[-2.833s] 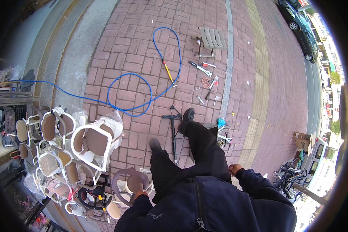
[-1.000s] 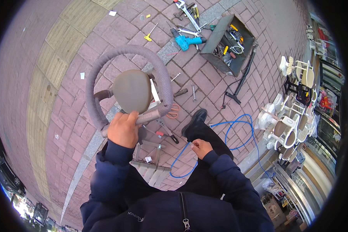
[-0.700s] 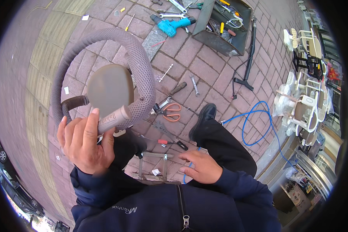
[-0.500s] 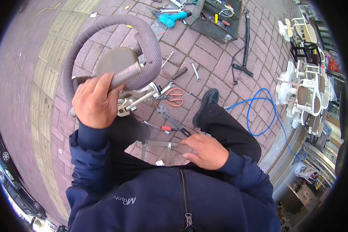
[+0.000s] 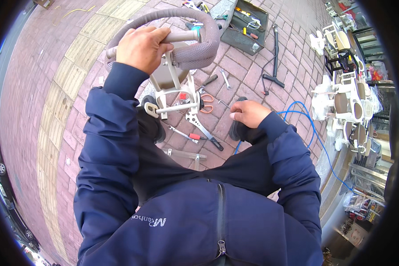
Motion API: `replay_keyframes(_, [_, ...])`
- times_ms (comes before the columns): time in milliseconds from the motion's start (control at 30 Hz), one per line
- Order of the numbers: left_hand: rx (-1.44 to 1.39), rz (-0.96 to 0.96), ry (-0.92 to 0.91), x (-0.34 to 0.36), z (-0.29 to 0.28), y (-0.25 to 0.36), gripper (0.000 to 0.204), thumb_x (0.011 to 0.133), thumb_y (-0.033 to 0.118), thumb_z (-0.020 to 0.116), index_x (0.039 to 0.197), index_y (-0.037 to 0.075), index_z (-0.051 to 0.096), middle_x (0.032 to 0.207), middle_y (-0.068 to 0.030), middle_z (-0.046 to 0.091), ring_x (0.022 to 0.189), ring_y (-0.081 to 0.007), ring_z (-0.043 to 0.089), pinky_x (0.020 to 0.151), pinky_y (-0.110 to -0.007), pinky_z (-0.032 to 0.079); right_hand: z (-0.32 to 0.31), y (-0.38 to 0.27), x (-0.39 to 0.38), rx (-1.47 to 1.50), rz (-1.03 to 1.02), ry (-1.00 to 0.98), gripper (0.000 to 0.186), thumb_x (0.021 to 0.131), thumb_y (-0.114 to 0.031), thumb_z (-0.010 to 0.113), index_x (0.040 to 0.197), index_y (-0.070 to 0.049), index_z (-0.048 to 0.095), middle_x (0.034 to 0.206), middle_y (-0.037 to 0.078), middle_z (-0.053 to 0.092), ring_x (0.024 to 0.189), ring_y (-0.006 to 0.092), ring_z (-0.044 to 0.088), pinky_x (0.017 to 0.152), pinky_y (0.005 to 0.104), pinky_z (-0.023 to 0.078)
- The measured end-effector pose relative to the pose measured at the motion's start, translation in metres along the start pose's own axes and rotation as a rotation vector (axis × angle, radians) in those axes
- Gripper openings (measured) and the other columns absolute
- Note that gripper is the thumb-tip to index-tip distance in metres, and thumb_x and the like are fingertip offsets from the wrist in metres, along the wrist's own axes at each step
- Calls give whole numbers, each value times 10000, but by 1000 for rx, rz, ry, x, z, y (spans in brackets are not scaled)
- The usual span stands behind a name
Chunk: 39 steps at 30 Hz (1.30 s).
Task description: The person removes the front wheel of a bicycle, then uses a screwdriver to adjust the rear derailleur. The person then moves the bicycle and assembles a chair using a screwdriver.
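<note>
Grey mesh-padded child seat with a brown pad and white metal frame (image 5: 191, 57) was positioned in front of the person, over pinkish brick paving (image 5: 248, 71); I could not tell whether the frame's lower end touched it. The left hand (image 5: 141, 48) was closed around the smooth grey crossbar (image 5: 182, 37). The right hand (image 5: 252, 114) was partly open near the right knee, fingers loosely bent. Just beside the frame lay scissors with orange loop handles (image 5: 212, 107) and a flat steel wrench with a black grip (image 5: 203, 128). Further forward stood an open dark metal toolbox (image 5: 241, 43), with a black T-handled pump (image 5: 276, 51) to its right.
</note>
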<state>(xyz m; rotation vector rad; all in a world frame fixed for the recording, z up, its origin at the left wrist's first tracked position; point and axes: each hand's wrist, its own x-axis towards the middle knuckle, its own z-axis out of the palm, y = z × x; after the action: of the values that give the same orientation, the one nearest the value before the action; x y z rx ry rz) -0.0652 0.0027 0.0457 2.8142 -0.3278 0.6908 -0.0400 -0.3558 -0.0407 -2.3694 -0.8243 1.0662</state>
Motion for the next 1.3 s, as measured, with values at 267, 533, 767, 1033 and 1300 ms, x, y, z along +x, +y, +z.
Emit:
replay_keyframes(267, [-109,-57,-139,19,47,4,277,747,144,771,1005,85,689,787,-73,630,768,-298,621,714,-410,439,-45,90,150,-259,178,2,420,887,-379,678,1080,-6,687,1030,220,713,990,386,678,882,460,522])
replay_keyframes(533, [-202,-135,-259,52,62,4,410,626,90,821,1012,54,688,863,-73,685,726,-271,630,663,-381,437,-97,197,294,-209,582,585,683,851,-251,738,1385,1,395,1470,240,410,1330,411,446,1065,492,405])
replay_keyframes(767, [-156,-147,-267,80,75,-13,384,661,89,794,1027,29,695,836,-86,683,698,-269,611,677,-372,426,-125,252,330,-375,450,610,630,850,-193,698,1416,-100,436,1384,163,490,1314,358,450,1079,505,357])
replay_keyframes(1033, [-107,-131,-242,96,84,-28,376,687,109,761,1048,25,700,848,-96,686,699,-266,616,694,-372,423,-117,227,283,-443,378,343,292,861,-132,572,1150,-99,587,1044,190,678,1069,357,632,891,483,457])
replay_keyframes(1300, [-95,-110,-224,96,89,-34,364,769,163,760,1093,12,692,835,-111,670,692,-271,595,688,-367,413,-85,277,257,-18,212,-102,190,835,-202,617,907,-117,772,913,146,731,882,359,690,805,457,544])
